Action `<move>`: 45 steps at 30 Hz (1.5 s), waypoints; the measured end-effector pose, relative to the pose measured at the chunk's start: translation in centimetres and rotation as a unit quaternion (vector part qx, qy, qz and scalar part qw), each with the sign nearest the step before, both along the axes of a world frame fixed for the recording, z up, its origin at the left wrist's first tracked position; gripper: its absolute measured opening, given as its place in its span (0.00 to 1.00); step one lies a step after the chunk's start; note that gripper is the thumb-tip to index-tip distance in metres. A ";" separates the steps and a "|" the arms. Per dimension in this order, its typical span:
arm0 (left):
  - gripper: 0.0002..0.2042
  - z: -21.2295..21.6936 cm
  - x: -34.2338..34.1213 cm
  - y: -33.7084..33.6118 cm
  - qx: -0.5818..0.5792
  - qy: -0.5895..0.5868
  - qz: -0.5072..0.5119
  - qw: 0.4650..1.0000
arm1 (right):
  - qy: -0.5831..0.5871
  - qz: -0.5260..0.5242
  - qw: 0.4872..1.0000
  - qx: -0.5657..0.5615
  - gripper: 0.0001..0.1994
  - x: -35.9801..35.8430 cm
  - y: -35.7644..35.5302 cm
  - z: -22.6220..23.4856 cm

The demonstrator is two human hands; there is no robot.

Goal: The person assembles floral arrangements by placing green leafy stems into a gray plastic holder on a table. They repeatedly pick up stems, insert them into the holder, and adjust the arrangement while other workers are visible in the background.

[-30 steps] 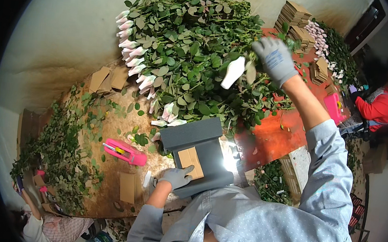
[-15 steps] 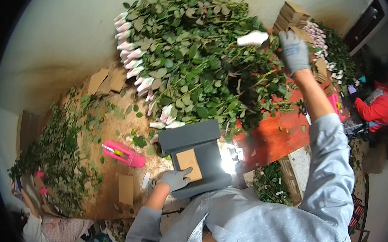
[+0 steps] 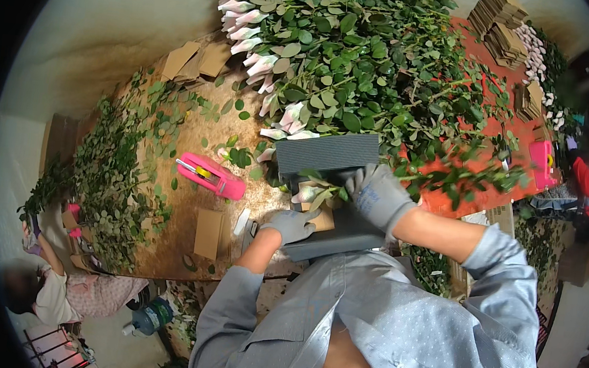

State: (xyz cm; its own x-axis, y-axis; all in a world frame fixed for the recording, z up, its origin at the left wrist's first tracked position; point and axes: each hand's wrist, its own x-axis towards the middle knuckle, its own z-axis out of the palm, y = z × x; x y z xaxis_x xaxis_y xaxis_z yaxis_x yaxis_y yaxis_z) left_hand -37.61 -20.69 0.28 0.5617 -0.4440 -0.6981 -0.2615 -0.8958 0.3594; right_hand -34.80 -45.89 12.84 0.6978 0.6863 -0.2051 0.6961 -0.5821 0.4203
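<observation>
My right hand [image 3: 379,198], in a grey glove, is closed around the stem of a rose [image 3: 305,195]. Its pale bud points left over a dark grey stand [image 3: 326,153] with a ribbed raised back, and its leafy stem trails off to the right, blurred. On the stand lies a piece of brown cardboard [image 3: 324,219], partly covered by the bud and hands. My gloved left hand [image 3: 290,226] grips the cardboard's left edge, fingers bent onto it. A large heap of roses [image 3: 363,63] with white-wrapped heads lies just beyond the stand.
A pink tape dispenser [image 3: 211,176] and folded cardboard [image 3: 209,233] lie left of the stand. Loose leaves [image 3: 111,173] cover the table's left side. Cardboard stacks [image 3: 505,45] and another pink dispenser [image 3: 542,164] are at right. People work at both sides.
My right hand has come from the far right back to the stand, bringing a rose with it. My left hand stays at the cardboard. The view has shifted.
</observation>
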 end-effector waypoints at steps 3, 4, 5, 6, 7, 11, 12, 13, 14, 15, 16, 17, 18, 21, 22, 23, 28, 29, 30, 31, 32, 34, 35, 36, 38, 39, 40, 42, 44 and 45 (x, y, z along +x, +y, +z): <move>0.28 0.5 0.4 -0.4 -0.010 -0.002 -0.004 1.000 | 0.093 -0.058 0.992 0.056 0.12 0.0 -0.7 -9.7; 0.28 0.3 0.3 -0.3 -0.012 0.001 -0.003 1.000 | 0.106 -0.057 0.990 0.073 0.12 -0.1 -1.1 -11.9; 0.29 -0.1 0.3 -0.1 -0.014 0.003 -0.002 1.000 | 0.153 -0.084 0.983 0.056 0.13 0.3 -1.1 -11.9; 0.29 -0.4 0.5 -0.1 -0.015 0.004 -0.002 1.000 | 0.199 -0.112 0.973 0.039 0.14 1.0 -1.3 -11.7; 0.28 0.2 0.5 -0.1 -0.010 0.007 -0.003 1.000 | 0.246 -0.137 0.959 0.023 0.15 1.3 -0.9 -10.7; 0.26 1.1 0.5 -0.3 0.001 0.021 0.007 1.000 | 0.301 -0.073 0.903 0.297 0.16 0.7 1.0 3.7; 0.26 0.9 0.2 0.2 0.001 0.027 0.011 1.000 | 0.389 -0.052 0.813 0.430 0.15 0.5 1.8 8.4; 0.25 1.4 -0.1 0.5 -0.040 0.013 0.041 0.998 | 0.481 -0.035 0.681 0.551 0.12 -0.1 2.7 11.8; 0.25 2.0 -0.4 0.8 -0.084 -0.001 0.066 0.994 | 0.496 0.034 0.629 0.598 0.13 -0.3 3.3 14.3; 0.25 2.7 -0.9 1.2 -0.128 -0.014 0.091 0.988 | 0.516 0.085 0.584 0.621 0.13 -0.3 4.1 15.9; 0.26 0.8 -0.8 0.6 -0.031 0.040 0.056 0.997 | 0.538 0.123 0.555 0.623 0.13 -0.8 5.5 17.2; 0.26 0.9 -0.7 0.4 -0.048 0.026 0.054 0.997 | 0.543 0.149 0.537 0.629 0.13 -1.5 6.0 18.4; 0.27 1.5 0.4 -0.2 -0.063 0.012 0.030 0.997 | 0.537 0.157 0.523 0.643 0.12 -2.4 6.0 19.6; 0.29 2.3 0.9 -0.7 -0.013 0.059 0.040 0.997 | 0.564 0.189 0.487 0.640 0.12 -2.8 7.3 20.3; 0.28 1.9 0.4 -0.4 -0.018 0.060 0.047 0.997 | 0.575 0.197 0.477 0.634 0.12 -2.8 7.7 20.4; 0.28 1.5 0.2 0.0 -0.022 0.058 0.053 0.997 | 0.581 0.204 0.470 0.632 0.12 -2.8 8.0 20.6; 0.27 1.1 0.8 0.1 -0.032 0.052 0.046 0.997 | 0.591 0.215 0.458 0.628 0.11 -2.9 8.4 20.4; 0.27 1.2 0.9 -0.1 -0.031 0.052 0.044 0.997 | 0.591 0.218 0.457 0.628 0.11 -2.9 8.4 20.4; 0.27 1.8 0.6 0.0 -0.030 0.054 0.052 0.997 | 0.596 0.221 0.453 0.625 0.11 -3.1 8.7 20.4; 0.27 1.9 0.2 0.2 -0.030 0.054 0.058 0.996 | 0.600 0.225 0.450 0.622 0.11 -3.1 9.0 20.3; 0.27 1.7 -0.2 0.5 -0.031 0.055 0.067 0.996 | 0.606 0.230 0.446 0.618 0.11 -3.2 9.5 20.2; 0.27 2.0 0.3 0.3 -0.023 0.054 0.050 0.997 | 0.588 0.229 0.452 0.631 0.10 -3.3 8.9 20.6; 0.27 2.2 0.7 0.2 -0.019 0.055 0.043 0.997 | 0.582 0.227 0.449 0.639 0.10 -3.4 8.6 20.8; 0.27 2.1 0.7 0.2 -0.020 0.054 0.041 0.997 | 0.581 0.227 0.449 0.640 0.10 -3.3 8.6 20.8; 0.27 2.0 0.7 0.2 -0.019 0.056 0.037 0.998 | 0.576 0.224 0.452 0.643 0.10 -3.2 8.3 20.9; 0.27 1.9 0.3 0.0 -0.021 0.057 0.040 0.997 | 0.578 0.222 0.454 0.640 0.10 -3.3 8.2 20.9; 0.27 1.8 0.1 -0.1 -0.021 0.059 0.041 0.997 | 0.578 0.221 0.456 0.640 0.10 -3.3 8.0 20.9; 0.27 1.6 -0.1 0.1 -0.015 0.057 0.042 0.997 | 0.575 0.219 0.460 0.640 0.10 -3.1 8.0 20.9; 0.27 1.6 -0.5 0.1 -0.013 0.056 0.048 0.997 | 0.577 0.219 0.461 0.638 0.10 -2.9 7.7 21.0; 0.27 1.7 -0.5 0.2 -0.013 0.054 0.045 0.997 | 0.575 0.215 0.465 0.638 0.10 -3.0 7.6 21.1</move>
State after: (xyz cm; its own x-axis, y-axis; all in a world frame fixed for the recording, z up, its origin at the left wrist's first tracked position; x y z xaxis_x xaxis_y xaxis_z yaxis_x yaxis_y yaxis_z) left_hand -38.13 -20.49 1.95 0.5215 -0.4142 -0.7460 -0.1395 -0.9039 0.4044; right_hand -37.75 -38.27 33.93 0.3725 0.7862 0.4932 0.2017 0.4501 -0.8699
